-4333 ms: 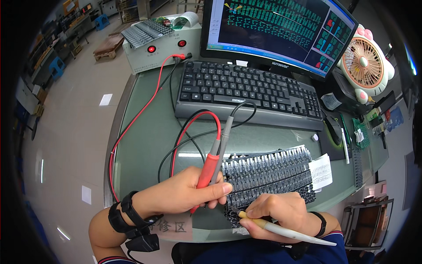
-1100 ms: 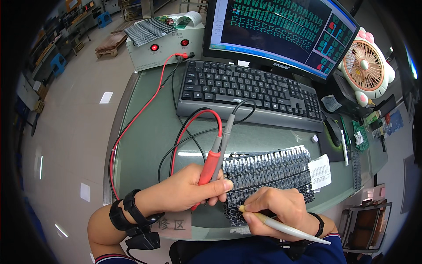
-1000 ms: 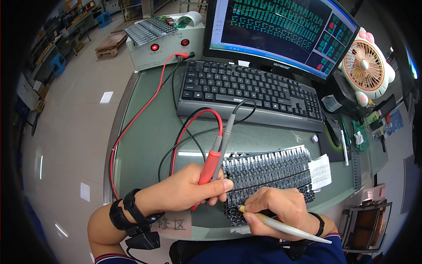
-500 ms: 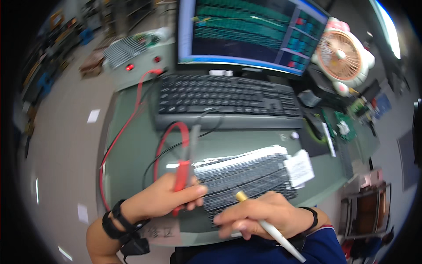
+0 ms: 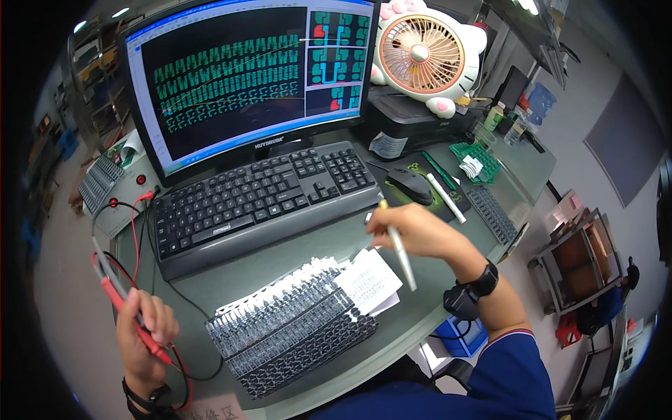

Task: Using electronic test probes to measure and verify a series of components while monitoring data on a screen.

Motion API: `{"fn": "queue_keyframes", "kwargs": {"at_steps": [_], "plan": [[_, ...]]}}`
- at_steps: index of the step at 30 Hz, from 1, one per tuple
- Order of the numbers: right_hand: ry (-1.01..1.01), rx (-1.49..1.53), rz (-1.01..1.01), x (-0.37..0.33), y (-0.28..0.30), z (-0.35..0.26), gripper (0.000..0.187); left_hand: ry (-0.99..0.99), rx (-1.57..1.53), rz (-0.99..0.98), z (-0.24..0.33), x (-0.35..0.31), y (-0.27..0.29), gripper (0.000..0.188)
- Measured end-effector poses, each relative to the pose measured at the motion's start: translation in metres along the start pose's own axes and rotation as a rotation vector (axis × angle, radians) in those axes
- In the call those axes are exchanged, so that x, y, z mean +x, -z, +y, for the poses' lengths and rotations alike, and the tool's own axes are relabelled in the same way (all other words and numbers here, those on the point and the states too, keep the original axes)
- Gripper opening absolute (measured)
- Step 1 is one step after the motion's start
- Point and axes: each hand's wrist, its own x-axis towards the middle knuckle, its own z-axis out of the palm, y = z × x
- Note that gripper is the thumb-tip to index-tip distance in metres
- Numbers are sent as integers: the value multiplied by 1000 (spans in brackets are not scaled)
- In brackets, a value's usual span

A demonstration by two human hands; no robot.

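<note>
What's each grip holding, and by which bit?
The left grip has a red probe and grey probe by their handles; the right grip has a white pen-like tool near its yellow end.

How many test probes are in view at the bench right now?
2: the red test probe and the grey test probe, side by side in the left hand. The fingers partly cover both.

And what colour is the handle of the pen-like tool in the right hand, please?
The handle is white, clearest in the head view.
</note>
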Motion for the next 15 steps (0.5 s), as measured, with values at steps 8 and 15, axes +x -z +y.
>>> {"fn": "queue_keyframes", "kwargs": {"at_steps": [8, 15], "plan": [[79, -175, -133, -1, -19, -10, 22, -142, -63, 52, 7, 16, -23, 39], [62, -143, -171, 4, -24, -16, 17, -98, -14, 78, 1, 15, -16, 40]]}}
